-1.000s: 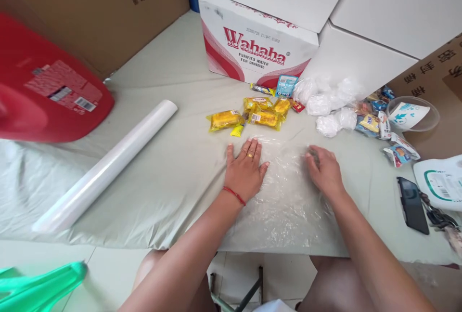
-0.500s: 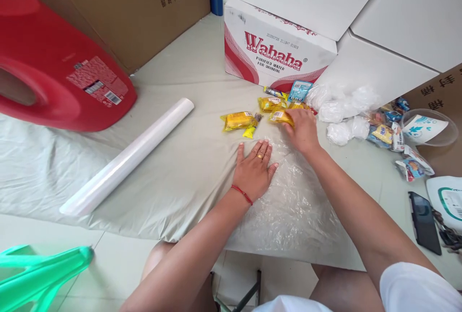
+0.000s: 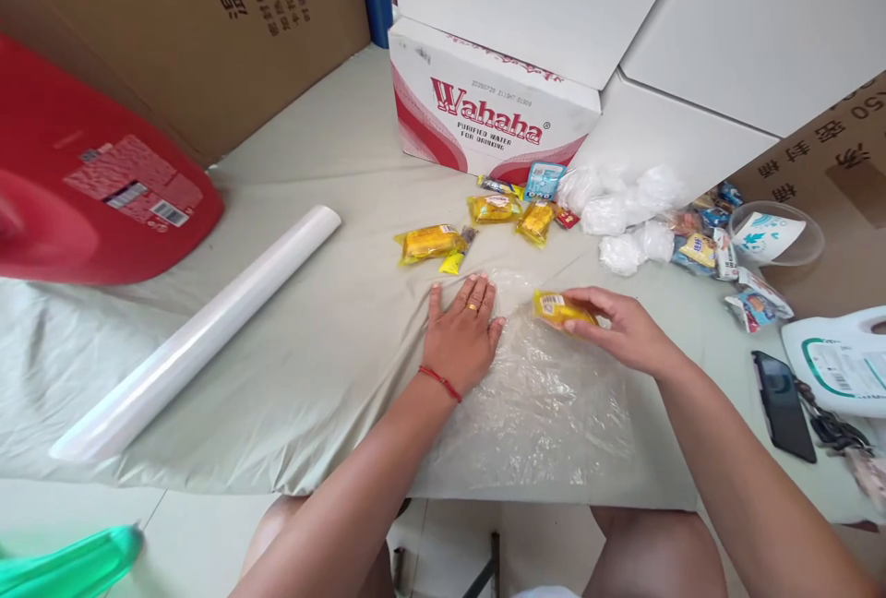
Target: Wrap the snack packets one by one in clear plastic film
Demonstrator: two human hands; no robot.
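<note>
Right hand (image 3: pixel 623 332) has come back from the pile pinching a yellow snack packet (image 3: pixel 557 308) over the plastic sheet (image 3: pixel 546 395); left hand (image 3: pixel 460 332) stays spread flat, pinning it

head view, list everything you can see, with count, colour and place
snack packet: 1, yellow, in the right hand over the plastic sheet
plastic sheet: 1, clear, crinkled, table front
loose snack packets: several, mostly yellow, before the water box
water box: 1, red and white, table back
film roll: 1, white, table left
jug: 1, red, far left
wrapped bundles: several, white, right of the packets
bowl: 1, clear, far right
phone: 1, black, right edge
left hand: flat on the sheet's edge
right hand: holding the packet
</note>
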